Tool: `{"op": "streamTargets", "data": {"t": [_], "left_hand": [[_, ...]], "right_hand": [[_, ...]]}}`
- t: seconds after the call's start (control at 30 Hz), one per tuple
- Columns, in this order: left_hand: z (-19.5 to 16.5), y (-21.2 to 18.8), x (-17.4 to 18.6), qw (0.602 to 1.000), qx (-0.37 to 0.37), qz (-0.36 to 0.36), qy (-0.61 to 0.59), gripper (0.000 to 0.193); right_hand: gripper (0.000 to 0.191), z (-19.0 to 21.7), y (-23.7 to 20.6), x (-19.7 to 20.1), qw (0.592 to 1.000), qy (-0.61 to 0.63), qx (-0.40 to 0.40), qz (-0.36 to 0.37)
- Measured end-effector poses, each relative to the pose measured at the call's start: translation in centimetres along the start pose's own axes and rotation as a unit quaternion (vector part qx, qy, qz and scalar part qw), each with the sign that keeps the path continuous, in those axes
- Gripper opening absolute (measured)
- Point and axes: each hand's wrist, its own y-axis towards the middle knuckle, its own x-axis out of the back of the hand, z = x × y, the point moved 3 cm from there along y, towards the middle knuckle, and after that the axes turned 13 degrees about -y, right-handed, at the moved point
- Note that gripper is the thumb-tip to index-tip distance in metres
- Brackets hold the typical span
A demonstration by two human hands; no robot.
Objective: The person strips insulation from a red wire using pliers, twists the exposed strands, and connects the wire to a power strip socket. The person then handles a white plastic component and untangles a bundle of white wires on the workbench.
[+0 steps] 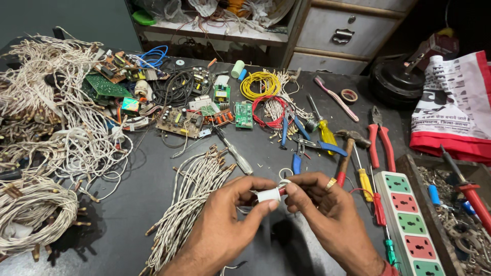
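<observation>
1. A dark table (pixel 153 189) in a cluttered repair workshop carries wire, circuit boards and hand tools, with grey drawers (pixel 348 30) behind it.
2. Just above the near edge of the table, a small white cylindrical part (pixel 269 194) is pinched between both hands; a thin white wire loop (pixel 284 174) rises from it.
3. The left hand (pixel 232 214) grips the part's body with thumb and fingers closed on it; the right hand (pixel 319 204), wearing a ring, presses fingertips against its end.
4. The hold is a fingertip one, so a twist or tug could likely let the small part slip and drop among the clutter.
5. The thin wire looks liable to kink or pull free if strained.
6. A bundle of white leads (pixel 192 199) lies just beside the left hand and could snag a sleeve or finger.
7. Blue-handled pliers (pixel 297 153), a hammer (pixel 348 148) and yellow and red screwdrivers (pixel 365 181) lie near the right hand; a sweeping elbow might knock them.
8. A multicoloured power strip (pixel 411 225) sits at right, close to loose metal bits.
</observation>
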Motion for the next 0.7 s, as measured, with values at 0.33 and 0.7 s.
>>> {"op": "streamTargets", "data": {"t": [0.33, 0.7], "left_hand": [[0.6, 0.2, -0.3, 0.999, 0.033, -0.026, -0.019, 0.03], [0.0, 0.0, -0.1, 0.999, 0.011, -0.04, 0.02, 0.036]], "right_hand": [[0.026, -0.6, -0.2, 0.0, 0.999, 0.037, -0.025, 0.016], [0.029, -0.5, -0.9, -0.4, 0.998, 0.068, -0.011, 0.014]]}}
